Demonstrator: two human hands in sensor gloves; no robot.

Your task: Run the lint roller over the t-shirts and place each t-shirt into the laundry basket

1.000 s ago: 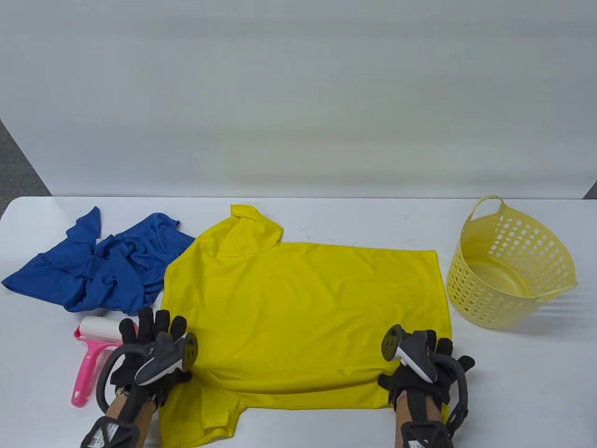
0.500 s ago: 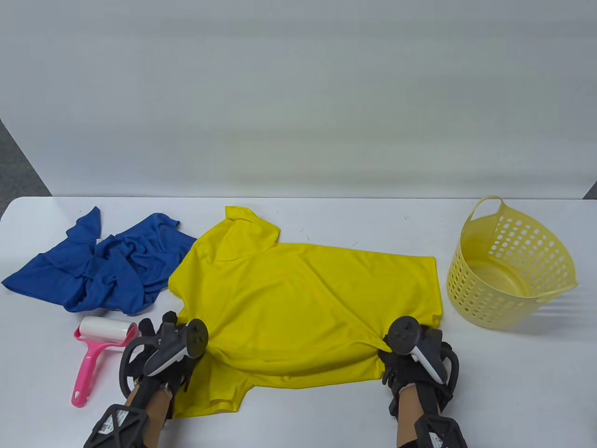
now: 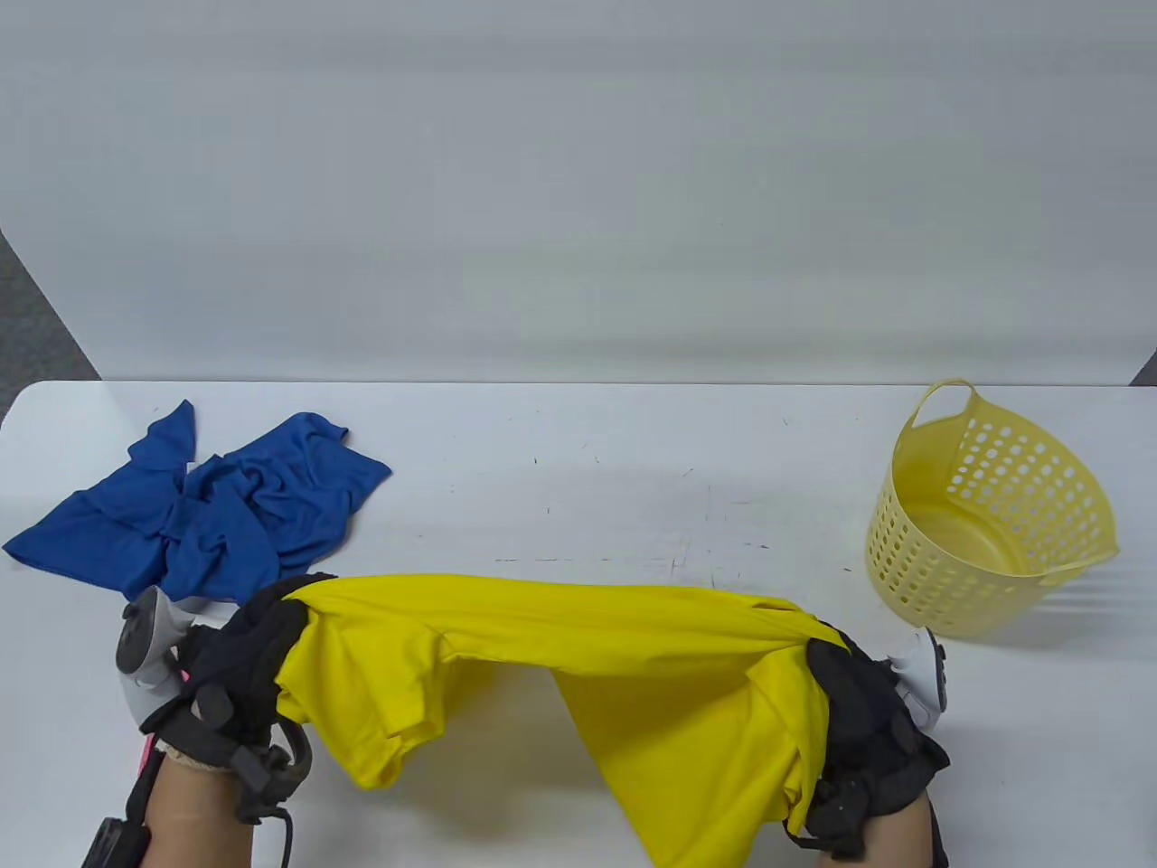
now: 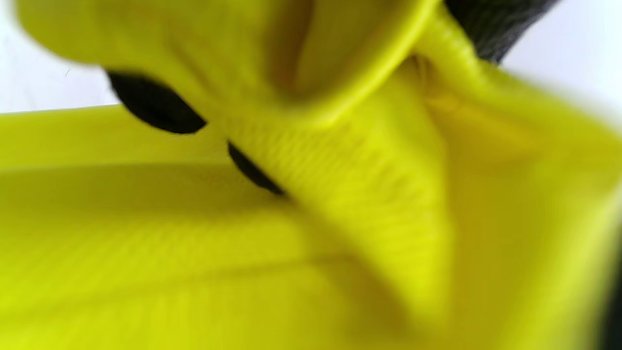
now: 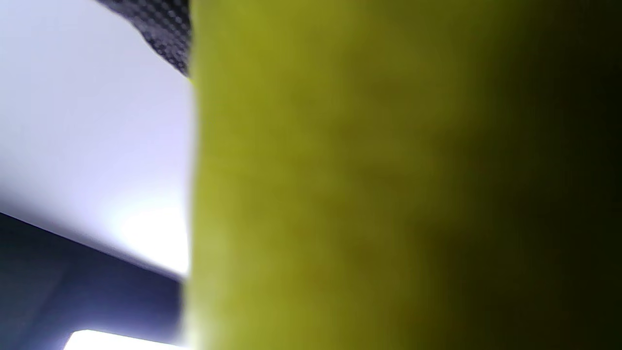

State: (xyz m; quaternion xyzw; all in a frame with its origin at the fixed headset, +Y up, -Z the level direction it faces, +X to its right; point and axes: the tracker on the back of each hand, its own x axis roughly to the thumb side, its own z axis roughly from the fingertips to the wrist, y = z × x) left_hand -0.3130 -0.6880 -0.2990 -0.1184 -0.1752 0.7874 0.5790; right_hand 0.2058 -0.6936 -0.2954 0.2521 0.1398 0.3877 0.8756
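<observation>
Above table (image 3: 578,506), bunched yellow t-shirt (image 3: 633,669), 2 gloved grips

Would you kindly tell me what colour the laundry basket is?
Pale yellow, with perforated walls; the laundry basket shows best in the table view.

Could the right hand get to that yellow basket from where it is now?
Probably yes. The right hand sits just left of the laundry basket, with bare table between them. But both hands grip the yellow t-shirt, so the left hand must follow or let go.
</observation>
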